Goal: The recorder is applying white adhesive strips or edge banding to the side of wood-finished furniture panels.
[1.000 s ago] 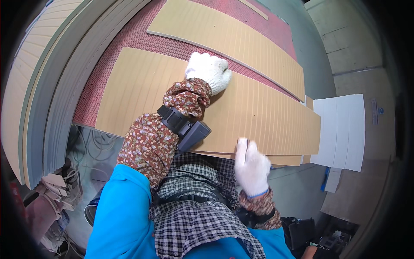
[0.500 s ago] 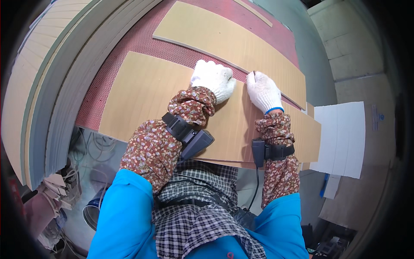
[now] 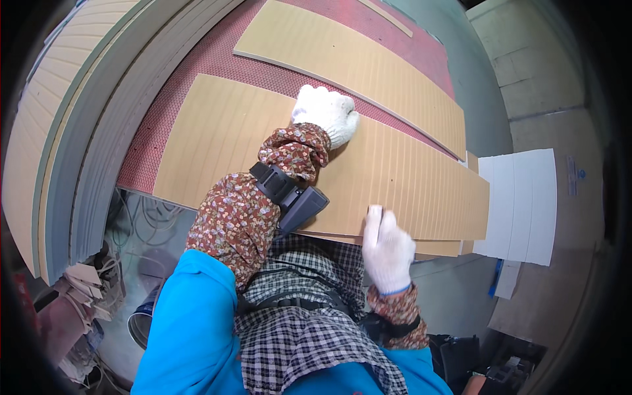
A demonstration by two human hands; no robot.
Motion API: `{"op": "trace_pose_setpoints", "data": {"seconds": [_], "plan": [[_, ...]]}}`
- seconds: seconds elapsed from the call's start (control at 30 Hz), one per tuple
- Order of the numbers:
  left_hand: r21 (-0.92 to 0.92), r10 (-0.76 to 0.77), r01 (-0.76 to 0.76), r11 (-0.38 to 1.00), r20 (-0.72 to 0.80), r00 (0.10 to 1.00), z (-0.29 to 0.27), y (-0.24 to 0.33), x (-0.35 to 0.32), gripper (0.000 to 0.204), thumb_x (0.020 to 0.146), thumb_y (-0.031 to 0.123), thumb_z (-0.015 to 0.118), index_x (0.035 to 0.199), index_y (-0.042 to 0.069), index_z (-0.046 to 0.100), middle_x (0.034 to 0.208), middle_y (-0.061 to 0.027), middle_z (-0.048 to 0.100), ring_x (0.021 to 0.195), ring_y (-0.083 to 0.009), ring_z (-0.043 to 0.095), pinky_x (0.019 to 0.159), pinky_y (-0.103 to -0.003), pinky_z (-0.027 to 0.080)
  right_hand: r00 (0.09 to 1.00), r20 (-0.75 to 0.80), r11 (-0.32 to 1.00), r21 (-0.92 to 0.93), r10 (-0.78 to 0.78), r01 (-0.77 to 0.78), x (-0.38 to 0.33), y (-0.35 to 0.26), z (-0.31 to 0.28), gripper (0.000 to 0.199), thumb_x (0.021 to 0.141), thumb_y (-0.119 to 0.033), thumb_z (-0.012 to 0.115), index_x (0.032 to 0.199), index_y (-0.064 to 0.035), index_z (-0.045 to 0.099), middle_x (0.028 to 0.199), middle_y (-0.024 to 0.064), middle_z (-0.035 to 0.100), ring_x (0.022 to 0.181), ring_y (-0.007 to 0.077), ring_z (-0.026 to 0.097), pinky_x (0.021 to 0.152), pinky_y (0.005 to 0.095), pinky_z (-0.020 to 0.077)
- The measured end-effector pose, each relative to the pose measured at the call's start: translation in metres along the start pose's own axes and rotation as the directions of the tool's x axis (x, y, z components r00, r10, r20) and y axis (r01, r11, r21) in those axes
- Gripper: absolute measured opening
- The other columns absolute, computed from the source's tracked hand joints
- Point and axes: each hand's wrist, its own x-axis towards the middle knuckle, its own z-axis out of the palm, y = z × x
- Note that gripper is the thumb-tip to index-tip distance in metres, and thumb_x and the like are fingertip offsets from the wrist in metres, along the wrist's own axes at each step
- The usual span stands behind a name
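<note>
A long wood-toned board [image 3: 197, 138] lies across the table in front of me. My left hand [image 3: 326, 115], in a white knit glove, is curled over its far edge, and the fingertips are hidden. At the board's near edge, right of the middle, is my right hand [image 3: 387, 250], also white-gloved and slightly blurred. Its thumb and fingers are pinched together, with a small dark spot between the tips that I cannot make out. Under the near edge another board [image 3: 428, 247] sticks out a little.
A second wood-toned board [image 3: 355, 66] lies farther back on the red textured table surface [image 3: 214, 56]. A tall stack of panels [image 3: 85, 164] stands at the left. White sheet material [image 3: 520, 204] lies beyond the right end, and offcuts [image 3: 82, 289] are piled at lower left.
My right hand has come from the board's far edge back toward me to its near edge, still pinched. My left hand has stayed nearly in place.
</note>
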Motion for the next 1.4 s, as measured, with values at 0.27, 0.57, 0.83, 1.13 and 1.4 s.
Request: {"op": "trace_pose_setpoints", "data": {"seconds": [0.27, 0.57, 0.83, 1.13, 1.4], "plan": [[0.025, 0.0, -0.001, 1.0, 0.022, 1.0, 0.001, -0.001, 0.001, 0.032, 0.093, 0.037, 0.057, 0.097, 0.015, 0.081, 0.092, -0.0125, 0.078, 0.092, -0.0323, 0.073, 0.086, -0.047, 0.05, 0.96, 0.045, 0.941, 0.188, 0.278, -0.281, -0.046, -0.022, -0.002, 0.03, 0.109, -0.028, 0.053, 0.099, -0.0025, 0.066, 0.063, 0.024, 0.063, 0.059, 0.0432, 0.067, 0.054, 0.0529, 0.0507], [0.011, 0.012, -0.012, 1.0, -0.004, 1.0, 0.002, -0.001, 0.0, 0.031, 0.092, 0.036, 0.057, 0.095, 0.016, 0.081, 0.091, -0.0116, 0.078, 0.091, -0.0321, 0.074, 0.086, -0.047, 0.051, 0.979, 0.015, 0.971, 0.127, 0.202, -0.202, -0.037, -0.03, -0.004, 0.028, 0.107, -0.027, 0.059, 0.088, -0.0063, 0.063, 0.055, 0.0166, 0.061, 0.051, 0.0351, 0.066, 0.048, 0.0458, 0.0513], [0.017, 0.029, -0.027, 0.999, -0.066, 0.997, 0.005, -0.002, 0.0, 0.03, 0.092, 0.034, 0.058, 0.091, 0.015, 0.081, 0.087, -0.0134, 0.077, 0.087, -0.0329, 0.074, 0.083, -0.047, 0.053, 0.981, 0.068, 0.951, -0.241, -0.182, 0.193, 0.051, 0.002, -0.001, 0.017, 0.104, -0.02, 0.052, 0.109, -0.005, 0.059, 0.095, 0.0172, 0.063, 0.066, 0.035, 0.07, 0.055, 0.0437, 0.0574], [0.026, 0.022, -0.021, 0.999, -0.044, 0.999, 0.005, 0.0, -0.001, 0.029, 0.092, 0.033, 0.058, 0.088, 0.013, 0.079, 0.086, -0.0142, 0.076, 0.086, -0.0341, 0.073, 0.082, -0.049, 0.05, 0.956, 0.068, 0.889, -0.354, -0.287, 0.292, 0.2, 0.043, 0.026, 0.031, 0.106, -0.023, 0.043, 0.115, -0.0017, 0.064, 0.107, 0.0196, 0.07, 0.095, 0.0386, 0.072, 0.076, 0.0525, 0.06], [0.011, 0.029, -0.028, 1.0, -0.071, 0.997, 0.006, 0.001, -0.001, 0.028, 0.092, 0.034, 0.059, 0.088, 0.015, 0.079, 0.086, -0.0124, 0.076, 0.087, -0.0341, 0.073, 0.083, -0.049, 0.05, 0.981, 0.032, 0.94, -0.283, -0.19, 0.191, 0.178, 0.029, 0.022, 0.032, 0.107, -0.024, 0.04, 0.116, -0.003, 0.063, 0.11, 0.0197, 0.071, 0.094, 0.0393, 0.073, 0.081, 0.0506, 0.0594]]}}
